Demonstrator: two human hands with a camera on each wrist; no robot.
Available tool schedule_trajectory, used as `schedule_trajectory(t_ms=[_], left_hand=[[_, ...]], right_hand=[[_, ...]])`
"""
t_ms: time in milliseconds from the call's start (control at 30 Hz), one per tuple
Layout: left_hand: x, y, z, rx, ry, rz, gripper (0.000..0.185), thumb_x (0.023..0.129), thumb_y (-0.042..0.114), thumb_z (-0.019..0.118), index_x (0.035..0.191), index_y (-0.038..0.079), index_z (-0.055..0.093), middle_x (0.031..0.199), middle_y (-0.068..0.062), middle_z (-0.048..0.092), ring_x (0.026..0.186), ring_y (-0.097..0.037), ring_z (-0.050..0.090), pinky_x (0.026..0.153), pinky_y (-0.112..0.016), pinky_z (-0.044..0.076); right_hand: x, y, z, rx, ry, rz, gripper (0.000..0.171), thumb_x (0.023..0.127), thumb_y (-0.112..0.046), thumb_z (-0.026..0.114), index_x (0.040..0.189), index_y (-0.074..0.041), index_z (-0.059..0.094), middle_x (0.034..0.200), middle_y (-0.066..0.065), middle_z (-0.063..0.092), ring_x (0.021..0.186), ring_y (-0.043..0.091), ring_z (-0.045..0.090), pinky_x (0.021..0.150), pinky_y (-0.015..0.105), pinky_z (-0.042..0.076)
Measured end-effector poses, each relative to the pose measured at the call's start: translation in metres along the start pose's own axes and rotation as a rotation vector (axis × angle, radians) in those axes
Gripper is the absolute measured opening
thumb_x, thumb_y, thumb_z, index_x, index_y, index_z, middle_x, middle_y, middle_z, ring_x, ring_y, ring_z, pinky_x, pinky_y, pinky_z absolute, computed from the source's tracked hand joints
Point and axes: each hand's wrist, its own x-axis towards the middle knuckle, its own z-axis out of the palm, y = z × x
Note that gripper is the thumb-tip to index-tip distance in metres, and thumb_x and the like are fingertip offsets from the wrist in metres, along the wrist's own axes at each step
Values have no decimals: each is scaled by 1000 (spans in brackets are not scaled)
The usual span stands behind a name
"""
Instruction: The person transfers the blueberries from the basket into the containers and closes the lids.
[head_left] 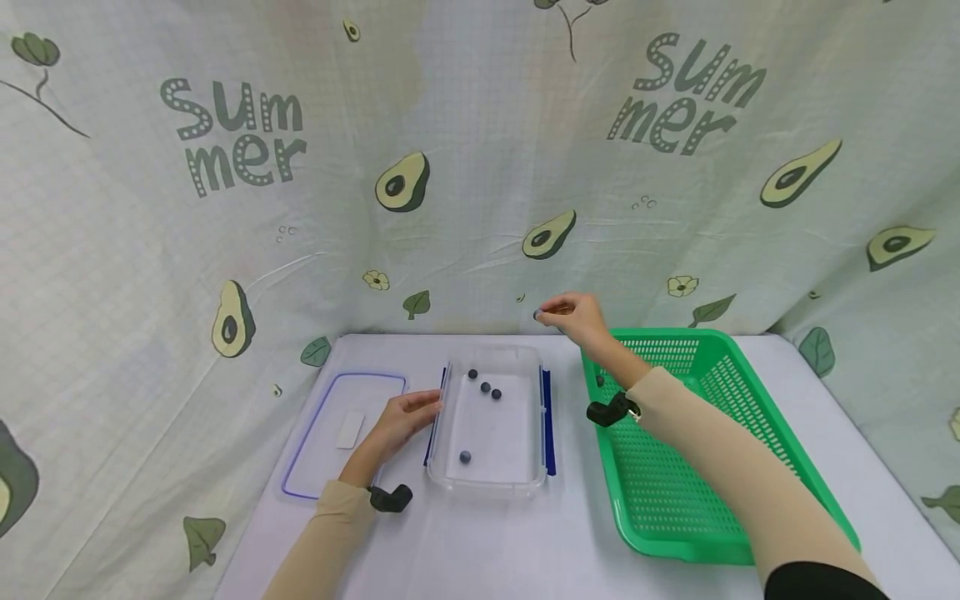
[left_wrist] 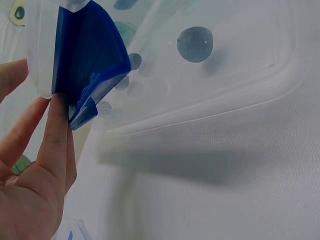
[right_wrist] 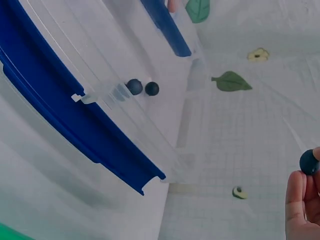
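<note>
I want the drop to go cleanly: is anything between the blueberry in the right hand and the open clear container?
Nothing visible. The right hand pinches the blueberry above the far rim of the clear container, whose lid lies off to the left.

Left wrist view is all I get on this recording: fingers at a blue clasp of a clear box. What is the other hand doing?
Observer: The right hand is raised above the far end of the box, pinching a small dark ball at its fingertips.
Operator: How many balls lie in the box?
Observer: Four: three close together at the far end and one alone near the front.
Operator: Is the lid anywhere?
Observer: Yes, the lid lies flat on the table to the left of the box, and the left hand lies partly over it.
Operator: Anything on the right?
Observer: A green basket stands right of the box, with a small dark thing inside.
</note>
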Motion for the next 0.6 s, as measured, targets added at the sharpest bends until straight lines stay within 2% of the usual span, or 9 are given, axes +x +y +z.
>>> schedule_trajectory(t_ms=[133,433,600], left_hand=[[1,-1,0,6,-1,1,47,93,13,72,134,-5,57,136,-20,58,119,-21,60,99,-28,51],[2,-2,-2,20,-7,2,49,93,15,72,135,-4,57,137,-19,57,120,-22,59,100,-28,51],[3,-3,-2,14,-7,3,48,93,15,73,135,-4,58,135,-18,59,119,-21,60,98,-27,52]], right_hand=[[0,3,9,-3,-12,-10,24,88,-12,77,106,3,72,100,13,72,88,22,66,85,43,57],[-1,11,27,-8,-37,-26,20,87,-8,77,103,4,72,96,13,72,89,25,66,78,32,56],[-3,15,35,-30,-54,-20,20,87,-10,77,102,2,72,97,13,72,91,26,66,81,35,56]])
